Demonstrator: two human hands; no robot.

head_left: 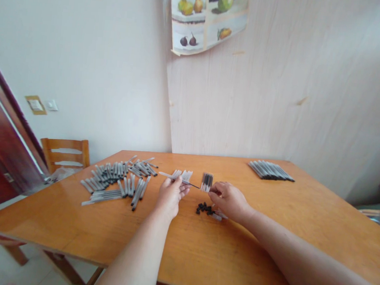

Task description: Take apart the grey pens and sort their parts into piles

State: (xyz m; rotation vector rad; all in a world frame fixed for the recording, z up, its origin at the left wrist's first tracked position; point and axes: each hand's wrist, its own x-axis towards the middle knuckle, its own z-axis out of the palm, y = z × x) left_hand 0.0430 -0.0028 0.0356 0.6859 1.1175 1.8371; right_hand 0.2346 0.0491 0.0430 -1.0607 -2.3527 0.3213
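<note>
My left hand (170,198) grips a pale pen barrel (167,175) between thumb and fingers, with a thin dark refill pointing out to the right. Just behind that hand lie several pale barrels (188,174) side by side. My right hand (231,201) is closed, its fingertips pinched beside a short row of dark refills (207,180) with clear ends. What those fingertips hold, if anything, is too small to make out. Below them sit small black plugs (204,208) in a loose heap, and clear caps (217,216) lie partly under the right hand.
A large heap of grey pens with black ends (116,173) covers the left of the wooden table (269,230). A neat row of pens (269,170) lies at the back right. A wooden chair (65,146) stands beyond the left edge, and a wall borders the back.
</note>
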